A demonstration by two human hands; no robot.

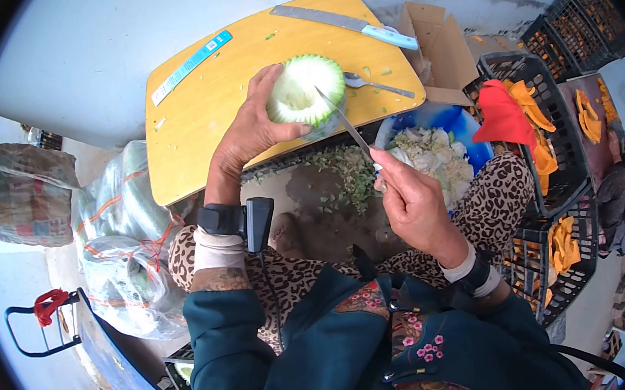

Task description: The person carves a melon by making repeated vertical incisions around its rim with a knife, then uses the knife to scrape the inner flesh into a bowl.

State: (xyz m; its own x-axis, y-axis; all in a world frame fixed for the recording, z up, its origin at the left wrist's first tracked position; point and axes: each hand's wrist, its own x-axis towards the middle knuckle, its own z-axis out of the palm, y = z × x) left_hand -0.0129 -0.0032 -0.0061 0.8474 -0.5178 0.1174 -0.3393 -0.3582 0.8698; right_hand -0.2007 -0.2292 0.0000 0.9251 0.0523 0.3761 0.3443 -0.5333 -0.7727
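Observation:
My left hand (253, 122) is wrapped round the side of a hollowed melon (289, 111), pale inside, with a notched green rim. The melon is at the near edge of the yellow table (209, 141), its opening tilted up toward me. In my right hand (414, 200) is a slim knife (351, 129), gripped by its handle, the blade pointing up and left. The knife tip overlaps the melon's opening in this view. Just right of the melon, a metal spoon (381, 85) lies on the table.
A large knife (341, 21) and a blue-and-white strip (191, 67) lie on the table. Below sits a blue basin (477, 145) of pale scraps. Black crates (567, 185) with orange pieces stand right, plastic-wrapped bundles (129, 280) left. Another person (624, 191) is at far right.

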